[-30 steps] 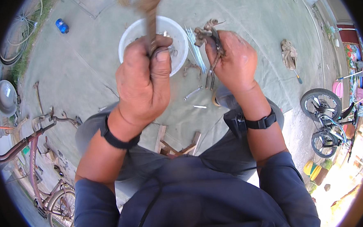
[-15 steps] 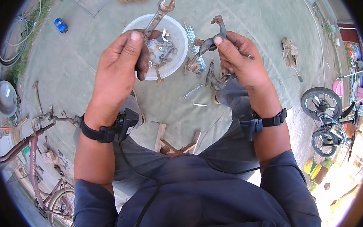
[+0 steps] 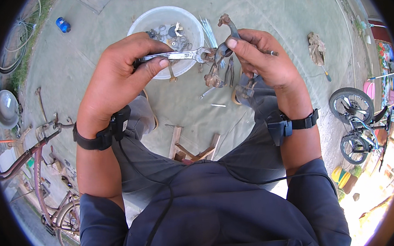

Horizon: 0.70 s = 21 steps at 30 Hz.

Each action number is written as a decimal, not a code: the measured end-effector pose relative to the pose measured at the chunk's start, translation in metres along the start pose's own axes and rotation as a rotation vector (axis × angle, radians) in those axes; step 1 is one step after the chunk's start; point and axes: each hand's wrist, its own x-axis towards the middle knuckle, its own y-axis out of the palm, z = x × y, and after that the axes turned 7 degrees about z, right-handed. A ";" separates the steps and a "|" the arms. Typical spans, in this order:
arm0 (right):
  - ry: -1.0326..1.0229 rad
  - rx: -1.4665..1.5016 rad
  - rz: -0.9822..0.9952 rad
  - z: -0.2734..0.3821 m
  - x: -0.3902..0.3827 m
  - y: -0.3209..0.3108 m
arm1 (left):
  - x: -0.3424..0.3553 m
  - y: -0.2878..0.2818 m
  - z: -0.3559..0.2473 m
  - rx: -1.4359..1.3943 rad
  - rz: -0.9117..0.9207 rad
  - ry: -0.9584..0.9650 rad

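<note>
Left hand (image 3: 123, 75), fingers curled and thumb pressed down, pinches a shiny wrench (image 3: 175, 56) near one end, so it points across to the right. Its other end meets a rusty knob on a crooked metal part (image 3: 222, 51), which the right hand (image 3: 265, 59) grips firmly between thumb and bent fingers. From where I stand, both are held up off the ground, the part just right of a whitish basin (image 3: 197, 38) with small metal bits (image 3: 182, 46) in it. Beside the basin lies a bundle of thin rods (image 3: 208, 31); nearer the person, a smaller wrench (image 3: 207, 93) rests on the green sheet (image 3: 183, 110). Well off to the right lies a crumpled rag (image 3: 316, 48).
</note>
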 end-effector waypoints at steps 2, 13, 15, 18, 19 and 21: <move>0.006 -0.031 -0.023 0.000 0.000 0.001 | -0.001 0.001 -0.001 0.017 0.007 0.000; 0.029 -0.094 -0.034 0.002 0.002 0.003 | 0.002 0.003 -0.002 0.147 0.000 -0.004; 0.028 -0.106 -0.039 0.002 0.002 0.004 | 0.002 0.003 -0.002 0.141 0.017 -0.008; 0.016 -0.111 -0.050 0.001 0.003 0.004 | 0.002 0.005 -0.002 0.141 0.022 -0.010; 0.007 -0.118 -0.060 0.000 0.003 0.005 | 0.003 0.006 -0.001 0.144 0.021 -0.008; -0.021 -0.134 -0.086 -0.001 0.005 0.006 | 0.002 0.008 0.000 0.128 0.004 -0.039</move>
